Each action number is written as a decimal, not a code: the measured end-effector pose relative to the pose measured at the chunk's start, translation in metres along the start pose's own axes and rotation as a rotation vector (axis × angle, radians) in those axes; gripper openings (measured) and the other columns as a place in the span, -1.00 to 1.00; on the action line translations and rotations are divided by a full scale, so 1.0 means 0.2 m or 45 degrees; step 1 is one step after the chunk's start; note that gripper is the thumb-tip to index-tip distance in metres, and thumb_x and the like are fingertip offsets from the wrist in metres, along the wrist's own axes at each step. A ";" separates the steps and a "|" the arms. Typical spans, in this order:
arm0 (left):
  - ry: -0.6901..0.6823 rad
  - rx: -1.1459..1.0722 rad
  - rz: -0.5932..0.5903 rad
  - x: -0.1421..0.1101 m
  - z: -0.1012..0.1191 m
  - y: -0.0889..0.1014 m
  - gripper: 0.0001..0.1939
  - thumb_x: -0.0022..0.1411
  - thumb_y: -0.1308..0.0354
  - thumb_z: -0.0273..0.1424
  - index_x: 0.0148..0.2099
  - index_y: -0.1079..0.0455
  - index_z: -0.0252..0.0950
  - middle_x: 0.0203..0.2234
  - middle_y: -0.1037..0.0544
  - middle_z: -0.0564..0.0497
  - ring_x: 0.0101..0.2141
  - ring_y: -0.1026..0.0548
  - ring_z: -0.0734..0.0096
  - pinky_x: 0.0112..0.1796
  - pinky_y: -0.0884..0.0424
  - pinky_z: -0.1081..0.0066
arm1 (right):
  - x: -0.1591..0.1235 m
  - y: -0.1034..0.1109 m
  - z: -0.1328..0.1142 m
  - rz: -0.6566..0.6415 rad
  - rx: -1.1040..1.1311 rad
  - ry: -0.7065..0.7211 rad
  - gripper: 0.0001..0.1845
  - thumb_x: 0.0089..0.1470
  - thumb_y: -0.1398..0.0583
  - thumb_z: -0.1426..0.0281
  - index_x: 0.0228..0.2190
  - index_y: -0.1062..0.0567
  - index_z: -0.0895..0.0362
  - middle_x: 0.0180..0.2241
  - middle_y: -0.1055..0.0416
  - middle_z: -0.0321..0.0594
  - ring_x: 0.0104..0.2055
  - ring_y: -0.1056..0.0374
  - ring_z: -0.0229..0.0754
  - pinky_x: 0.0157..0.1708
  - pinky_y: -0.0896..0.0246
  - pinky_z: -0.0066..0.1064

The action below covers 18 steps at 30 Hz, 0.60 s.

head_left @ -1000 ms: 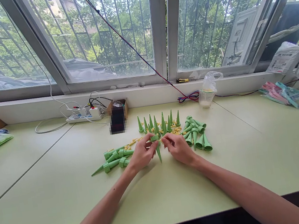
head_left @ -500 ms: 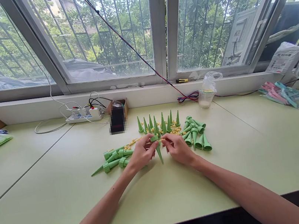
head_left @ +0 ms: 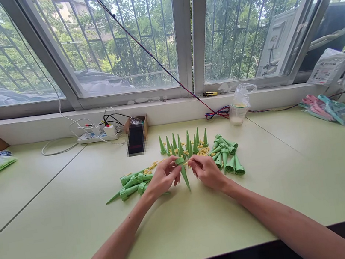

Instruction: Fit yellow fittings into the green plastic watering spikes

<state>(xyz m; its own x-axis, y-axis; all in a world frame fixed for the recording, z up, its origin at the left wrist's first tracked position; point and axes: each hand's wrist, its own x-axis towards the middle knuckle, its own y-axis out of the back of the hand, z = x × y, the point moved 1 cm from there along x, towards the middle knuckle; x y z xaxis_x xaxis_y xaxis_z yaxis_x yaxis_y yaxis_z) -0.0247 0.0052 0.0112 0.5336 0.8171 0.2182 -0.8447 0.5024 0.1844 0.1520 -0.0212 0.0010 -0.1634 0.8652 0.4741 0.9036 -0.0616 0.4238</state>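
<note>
My left hand [head_left: 165, 176] pinches a green plastic spike [head_left: 184, 176] by its wide ribbed cap, and the point hangs down toward me. Just right of it, my right hand [head_left: 207, 171] is closed with fingertips together on a small yellow piece [head_left: 186, 162], which meets the side of the spike near the cap. Behind my hands, several green spikes [head_left: 188, 141] stand point up among loose yellow pieces [head_left: 202, 152]. Capped spikes [head_left: 130, 191] lie to the left of my left hand. Open-ended green cones [head_left: 229, 162] are heaped beside my right hand.
A dark, blurred-out object [head_left: 135, 140] leans on a small cardboard box [head_left: 145, 126] at the back. Near it lies a white power strip [head_left: 95, 135] with cables. A plastic cup [head_left: 236, 114] stands by the sill, and bagged items [head_left: 331, 110] lie far right.
The hanging tip of the spike has swung slightly to the right. Both hands keep nearly the same place, still on the spike and the yellow piece.
</note>
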 end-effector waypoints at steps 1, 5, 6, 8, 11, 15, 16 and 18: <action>-0.010 -0.003 0.002 0.00 0.00 0.00 -0.70 0.22 -0.15 -0.19 -0.16 -0.25 -0.30 -0.57 -0.37 0.12 -0.64 -0.34 0.54 -0.61 -0.26 0.48 | 0.00 0.00 0.00 0.006 -0.005 -0.002 -0.60 0.26 -0.02 0.23 -0.58 -0.27 0.11 -0.67 -0.24 -0.36 -0.61 -0.14 -0.29 -0.53 -0.05 -0.47; -0.033 0.035 0.029 -0.01 0.01 -0.01 -0.72 0.23 -0.14 -0.19 -0.17 -0.25 -0.30 -0.62 -0.32 0.17 -0.66 -0.31 0.56 -0.61 -0.22 0.50 | 0.00 0.00 0.00 0.028 -0.041 0.018 -0.57 0.27 -0.01 0.22 -0.61 -0.25 0.11 -0.70 -0.19 -0.37 -0.62 -0.08 -0.31 -0.55 0.00 -0.46; -0.032 0.049 0.031 -0.01 0.01 -0.01 -0.72 0.23 -0.14 -0.19 -0.18 -0.25 -0.30 -0.63 -0.31 0.17 -0.67 -0.31 0.57 -0.61 -0.21 0.50 | 0.00 0.00 0.00 0.032 -0.047 0.025 -0.57 0.27 -0.01 0.22 -0.60 -0.26 0.11 -0.70 -0.18 -0.38 -0.62 -0.07 -0.31 -0.55 0.01 -0.46; -0.024 0.074 0.029 -0.01 0.01 -0.01 -0.73 0.24 -0.13 -0.19 -0.20 -0.26 -0.30 -0.63 -0.32 0.17 -0.66 -0.30 0.57 -0.61 -0.21 0.50 | 0.00 0.00 0.00 0.037 -0.062 0.037 -0.56 0.27 -0.01 0.22 -0.60 -0.27 0.12 -0.69 -0.17 -0.38 -0.62 -0.07 -0.32 -0.55 0.02 -0.47; -0.018 0.092 0.025 -0.01 0.02 -0.01 -0.74 0.24 -0.13 -0.20 -0.20 -0.26 -0.30 -0.65 -0.31 0.17 -0.66 -0.29 0.57 -0.60 -0.21 0.50 | 0.00 -0.01 0.00 0.042 -0.091 0.043 -0.51 0.28 0.01 0.19 -0.63 -0.26 0.13 -0.68 -0.18 -0.37 -0.62 -0.08 -0.33 -0.55 0.04 -0.47; -0.020 0.100 0.014 -0.01 0.02 -0.02 -0.75 0.25 -0.11 -0.21 -0.21 -0.26 -0.30 -0.65 -0.29 0.17 -0.66 -0.30 0.57 -0.61 -0.21 0.51 | 0.01 -0.01 0.01 0.047 -0.100 0.022 -0.46 0.30 0.05 0.14 -0.65 -0.23 0.13 -0.67 -0.19 -0.35 -0.61 -0.09 -0.34 -0.55 0.03 -0.46; -0.021 0.101 0.018 -0.01 0.02 -0.02 -0.75 0.25 -0.11 -0.21 -0.21 -0.26 -0.30 -0.65 -0.29 0.17 -0.66 -0.30 0.56 -0.61 -0.21 0.51 | 0.01 -0.01 0.02 0.048 -0.100 0.020 -0.45 0.30 0.06 0.13 -0.65 -0.23 0.13 -0.67 -0.19 -0.35 -0.61 -0.09 -0.33 -0.54 0.03 -0.46; -0.025 0.103 0.032 -0.01 0.02 -0.02 -0.76 0.25 -0.11 -0.22 -0.21 -0.27 -0.30 -0.64 -0.29 0.16 -0.66 -0.30 0.56 -0.61 -0.22 0.51 | 0.01 -0.02 0.02 0.055 -0.102 0.021 -0.45 0.30 0.06 0.12 -0.64 -0.24 0.13 -0.66 -0.19 -0.35 -0.60 -0.10 -0.33 -0.54 0.03 -0.46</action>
<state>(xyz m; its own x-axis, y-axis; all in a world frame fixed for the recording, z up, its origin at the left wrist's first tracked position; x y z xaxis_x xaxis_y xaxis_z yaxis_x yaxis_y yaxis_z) -0.0217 -0.0007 0.0143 0.5134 0.8231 0.2427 -0.8523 0.4563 0.2554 0.1506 -0.0179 -0.0024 -0.1323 0.8527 0.5054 0.8755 -0.1386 0.4629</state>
